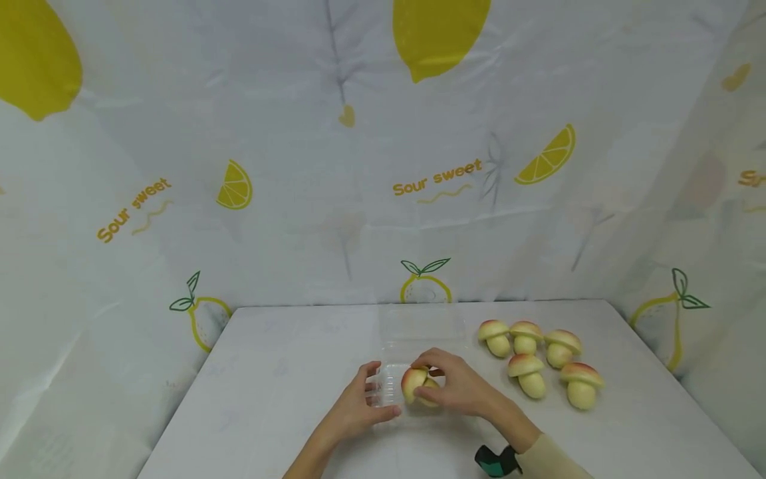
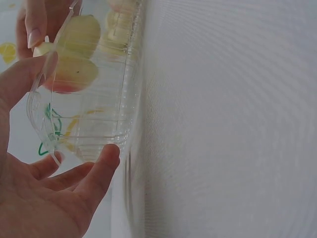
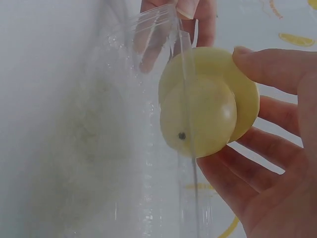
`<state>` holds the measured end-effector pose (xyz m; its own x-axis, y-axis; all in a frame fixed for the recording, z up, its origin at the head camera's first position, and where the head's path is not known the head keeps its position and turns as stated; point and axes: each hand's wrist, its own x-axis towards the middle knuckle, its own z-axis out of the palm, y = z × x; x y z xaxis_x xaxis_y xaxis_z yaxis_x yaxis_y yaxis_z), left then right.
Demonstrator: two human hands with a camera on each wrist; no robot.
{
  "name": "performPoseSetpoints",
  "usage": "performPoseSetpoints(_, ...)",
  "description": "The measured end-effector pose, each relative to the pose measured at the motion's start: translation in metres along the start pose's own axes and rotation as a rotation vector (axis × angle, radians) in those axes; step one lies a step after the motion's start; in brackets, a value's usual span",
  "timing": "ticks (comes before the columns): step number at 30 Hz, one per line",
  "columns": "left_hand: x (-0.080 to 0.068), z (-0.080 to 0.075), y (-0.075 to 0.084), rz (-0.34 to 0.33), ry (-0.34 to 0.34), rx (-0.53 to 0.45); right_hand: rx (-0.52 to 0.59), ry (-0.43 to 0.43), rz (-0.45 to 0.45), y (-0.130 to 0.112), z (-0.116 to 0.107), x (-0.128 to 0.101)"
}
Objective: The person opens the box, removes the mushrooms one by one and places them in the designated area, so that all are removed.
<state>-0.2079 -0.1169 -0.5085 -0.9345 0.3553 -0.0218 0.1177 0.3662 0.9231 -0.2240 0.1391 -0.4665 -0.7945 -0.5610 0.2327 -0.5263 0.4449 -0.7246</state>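
A clear plastic clamshell box (image 1: 397,349) lies open on the white table (image 1: 281,372). My right hand (image 1: 457,386) grips a toy mushroom (image 1: 415,386) with a red-yellow cap and holds it over the box's near tray. In the right wrist view the mushroom (image 3: 208,111) shows its pale stem end, held between thumb and fingers (image 3: 277,69) at the box's rim (image 3: 183,74). My left hand (image 1: 365,399) steadies the box's left edge, its thumb and fingers (image 2: 101,166) curled on the clear wall (image 2: 94,99).
Several more toy mushrooms (image 1: 538,362) lie on the table to the right of the box. A lemon-print cloth (image 1: 383,166) closes off the back and both sides. A green wrist strap (image 1: 497,462) shows on my right arm.
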Motion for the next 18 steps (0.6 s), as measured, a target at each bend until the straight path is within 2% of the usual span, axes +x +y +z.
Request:
performPoseSetpoints(10,0.001,0.001,-0.002,0.003,0.012,0.019,-0.061,0.108,-0.055,-0.003,-0.020,-0.013)
performPoseSetpoints(18,0.000,0.002,-0.001,-0.002,0.010,0.021,-0.067,0.172,-0.056,-0.006,-0.032,-0.025)
